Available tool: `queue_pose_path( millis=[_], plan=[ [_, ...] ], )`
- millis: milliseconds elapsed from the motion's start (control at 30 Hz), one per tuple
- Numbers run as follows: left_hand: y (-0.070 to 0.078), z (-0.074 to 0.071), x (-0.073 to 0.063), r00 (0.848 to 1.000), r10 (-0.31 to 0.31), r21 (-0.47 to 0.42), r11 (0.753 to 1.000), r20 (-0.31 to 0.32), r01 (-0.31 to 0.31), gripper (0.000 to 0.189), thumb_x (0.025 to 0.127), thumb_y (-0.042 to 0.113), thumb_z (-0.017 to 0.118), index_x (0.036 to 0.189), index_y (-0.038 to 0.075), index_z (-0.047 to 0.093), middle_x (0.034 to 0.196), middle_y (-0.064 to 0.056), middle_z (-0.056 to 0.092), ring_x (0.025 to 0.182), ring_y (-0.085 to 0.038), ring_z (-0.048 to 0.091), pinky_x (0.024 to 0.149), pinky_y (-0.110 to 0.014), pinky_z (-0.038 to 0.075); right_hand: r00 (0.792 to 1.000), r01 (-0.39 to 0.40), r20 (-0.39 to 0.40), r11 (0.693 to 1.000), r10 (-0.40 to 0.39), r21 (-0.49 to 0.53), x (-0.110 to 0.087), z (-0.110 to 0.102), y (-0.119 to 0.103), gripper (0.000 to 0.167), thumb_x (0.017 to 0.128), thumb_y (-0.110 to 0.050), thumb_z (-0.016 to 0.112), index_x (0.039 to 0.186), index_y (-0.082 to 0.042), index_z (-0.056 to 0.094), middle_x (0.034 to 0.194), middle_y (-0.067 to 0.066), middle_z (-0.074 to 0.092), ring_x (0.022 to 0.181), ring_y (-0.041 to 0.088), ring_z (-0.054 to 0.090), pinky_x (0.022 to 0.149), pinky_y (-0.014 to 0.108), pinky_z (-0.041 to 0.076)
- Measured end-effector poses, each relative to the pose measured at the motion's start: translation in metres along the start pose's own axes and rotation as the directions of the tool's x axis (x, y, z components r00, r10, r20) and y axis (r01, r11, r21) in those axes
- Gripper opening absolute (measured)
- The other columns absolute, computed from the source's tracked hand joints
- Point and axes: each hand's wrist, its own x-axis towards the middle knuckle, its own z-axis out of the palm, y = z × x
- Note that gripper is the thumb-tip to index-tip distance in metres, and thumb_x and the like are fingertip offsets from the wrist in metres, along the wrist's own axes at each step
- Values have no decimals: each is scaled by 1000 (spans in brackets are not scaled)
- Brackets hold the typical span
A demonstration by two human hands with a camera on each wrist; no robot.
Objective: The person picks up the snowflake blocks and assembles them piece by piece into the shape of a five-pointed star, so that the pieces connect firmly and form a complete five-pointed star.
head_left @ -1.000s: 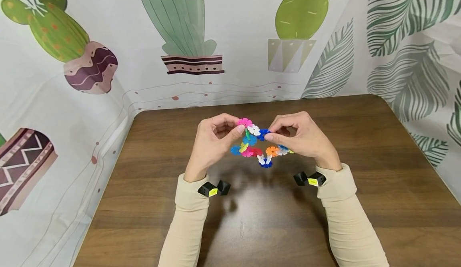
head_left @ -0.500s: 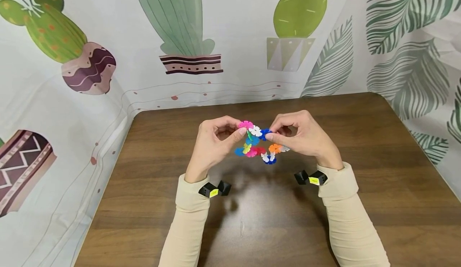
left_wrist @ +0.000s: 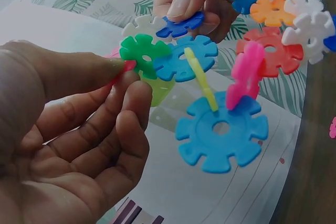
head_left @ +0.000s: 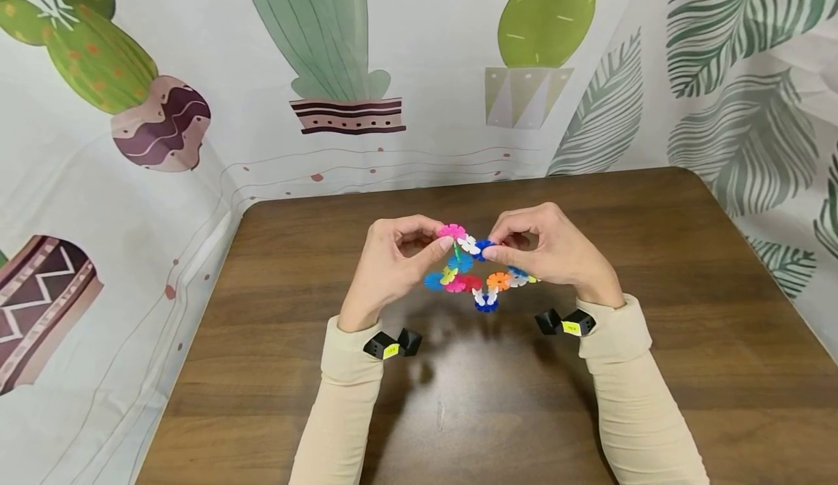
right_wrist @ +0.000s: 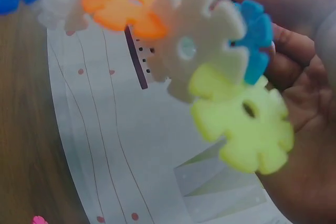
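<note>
Both hands hold up a chain of colourful notched plastic discs, like snowflake building discs, slotted together above the table. My left hand (head_left: 391, 270) pinches a pink disc (head_left: 452, 231) between thumb and index finger. Joined to it are a white disc (head_left: 468, 244) and a green disc (left_wrist: 144, 56). My right hand (head_left: 553, 249) pinches the dark blue disc (left_wrist: 181, 24) beside the white one. Below hang light blue, yellow, pink and red discs, a white pair on a lower dark blue disc (head_left: 487, 304), an orange disc (head_left: 498, 281) and a pale yellow disc (right_wrist: 241, 119).
The brown wooden table (head_left: 262, 369) lies under the hands. Behind it hangs a white cloth (head_left: 445, 56) printed with cacti and leaves. Black wrist cameras sit at both cuffs. A small pink piece (right_wrist: 39, 220) shows at the right wrist view's lower edge.
The left hand has shifted slightly right and down with the pink disc. The hanging discs dipped and swung a little. Both hands keep their pinch.
</note>
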Motion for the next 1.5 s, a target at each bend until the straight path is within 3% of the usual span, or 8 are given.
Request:
queue_pose_path(
  millis=[267, 433, 633, 933, 1067, 1267, 1500],
  plan=[
    [-2, -1, 0, 1000, -21, -4, 1000, -13, 21, 7, 95, 13, 81, 102, 9, 82, 96, -10, 81, 81, -24, 74, 76, -25, 63, 996, -80, -50, 997, 80, -16, -2, -6, -3, 17, 89, -3, 86, 91, -20, 82, 80, -6, 71, 65, 11, 53, 54, 28, 41],
    [-6, -2, 0, 999, -19, -32, 999, -36, 18, 10, 95, 15, 82, 102, 9, 81, 95, -14, 81, 83, -29, 76, 78, -26, 64, 996, -87, -12, 994, 86, -59, -5, -12, -1, 23, 87, -2, 87, 95, -23, 82, 86, -8, 74, 75, 10, 60, 63, 28, 46],
    [-7, -3, -1, 998, -9, -20, 1000, -67, 8, 11, 95, 14, 83, 103, 8, 81, 94, -11, 80, 80, -22, 75, 77, -25, 64, 994, -100, 29, 989, 104, -105, -4, -12, 2, 22, 88, -9, 89, 94, -28, 81, 90, -14, 75, 80, 8, 63, 64, 28, 48],
    [-4, -2, -1, 997, -69, -47, 997, -17, 69, 11, 96, 15, 82, 105, 9, 80, 98, -16, 80, 84, -20, 77, 79, -26, 65, 997, -72, -30, 995, 70, -76, -3, -11, 0, 22, 87, -2, 87, 93, -22, 82, 85, -9, 74, 76, 9, 62, 59, 28, 46],
    [-4, -3, 1, 996, -90, -21, 996, 18, 91, 10, 97, 17, 81, 106, 12, 80, 101, -12, 80, 85, -19, 75, 76, -24, 62, 996, -65, -55, 997, 63, -44, -5, -12, -1, 24, 86, 2, 86, 95, -21, 82, 87, -7, 74, 78, 11, 63, 63, 27, 49],
    [-3, -4, 1, 998, -57, 2, 998, 26, 57, 13, 98, 24, 81, 111, 23, 78, 103, 1, 78, 90, -20, 75, 77, -29, 61, 999, -15, -49, 999, 13, -52, -5, -13, 1, 27, 84, 5, 87, 94, -20, 81, 88, -8, 75, 83, 9, 65, 72, 28, 53],
    [-4, 0, 3, 999, 4, 32, 999, 36, -5, 15, 97, 23, 81, 111, 23, 77, 105, 6, 79, 93, -14, 75, 80, -36, 63, 1000, 12, -26, 995, -15, -101, -4, -11, 1, 27, 84, 0, 88, 93, -23, 80, 90, -13, 74, 87, 8, 64, 74, 26, 51]
  ],
)
